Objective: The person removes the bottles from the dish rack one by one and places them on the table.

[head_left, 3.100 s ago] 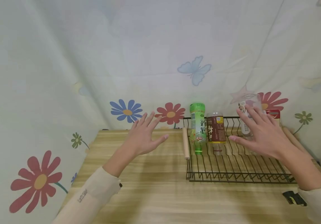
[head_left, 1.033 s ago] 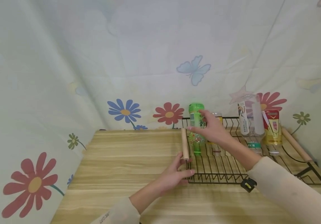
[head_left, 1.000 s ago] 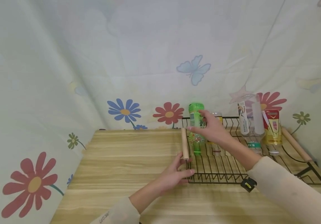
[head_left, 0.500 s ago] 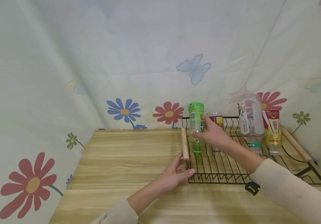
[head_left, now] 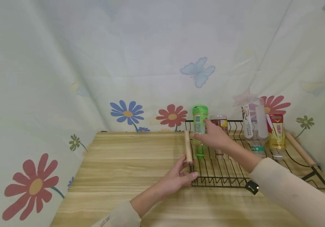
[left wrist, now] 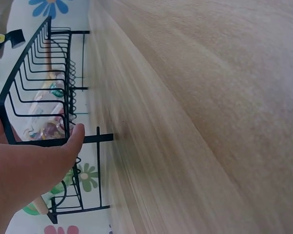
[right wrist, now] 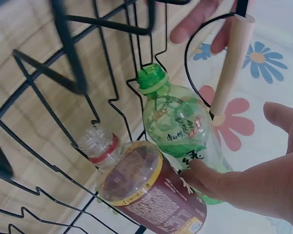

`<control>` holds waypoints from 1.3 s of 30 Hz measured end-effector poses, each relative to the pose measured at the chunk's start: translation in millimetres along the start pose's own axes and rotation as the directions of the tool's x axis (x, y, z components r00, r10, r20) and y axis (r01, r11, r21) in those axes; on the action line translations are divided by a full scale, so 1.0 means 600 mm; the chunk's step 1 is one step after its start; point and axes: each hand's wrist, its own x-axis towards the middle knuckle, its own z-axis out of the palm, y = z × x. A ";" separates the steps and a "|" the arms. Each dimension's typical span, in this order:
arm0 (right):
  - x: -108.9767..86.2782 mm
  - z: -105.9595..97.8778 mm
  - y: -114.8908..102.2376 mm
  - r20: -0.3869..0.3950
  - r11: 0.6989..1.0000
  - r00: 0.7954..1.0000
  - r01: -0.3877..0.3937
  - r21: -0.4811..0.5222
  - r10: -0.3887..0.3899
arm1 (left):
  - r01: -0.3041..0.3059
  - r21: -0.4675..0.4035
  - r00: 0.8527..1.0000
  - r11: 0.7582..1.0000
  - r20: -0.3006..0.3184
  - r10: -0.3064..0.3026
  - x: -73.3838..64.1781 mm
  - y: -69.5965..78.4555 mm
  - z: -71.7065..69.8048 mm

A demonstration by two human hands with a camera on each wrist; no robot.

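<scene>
My left hand (head_left: 173, 181) grips the near left corner of a black wire dish rack (left wrist: 41, 143), thumb over the front rail and fingers on the side below the wooden handle (head_left: 188, 146). Inside the rack, a green plastic bottle (head_left: 200, 110) leans upside down, neck towards the wires. My right hand (head_left: 217, 135) reaches round it, thumb and fingers spread. In the right wrist view one finger (right wrist: 202, 178) touches the bottle's side, while the thumb stands apart from it. Right beside is a clear bottle with a brown label (right wrist: 154, 195), also neck down and partly covered by my hand.
Further right in the rack, a large clear bottle (head_left: 260, 121) and a red and gold labelled bottle (head_left: 277, 132) lean neck down. A second wooden handle (head_left: 299, 149) edges the right side. The rack stands on a wood-grain table (head_left: 128, 164) before a flowered curtain (head_left: 151, 63).
From hovering spread, my left hand has come to the rack's corner and my right hand has crossed left to the green bottle. Since one second ago the right hand has lowered slightly along it.
</scene>
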 end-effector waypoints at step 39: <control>0.047 0.024 0.022 -0.013 0.999 0.999 -0.052 0.006 0.052 | -0.022 0.000 1.000 1.000 0.008 0.022 -0.001 -0.001 -0.001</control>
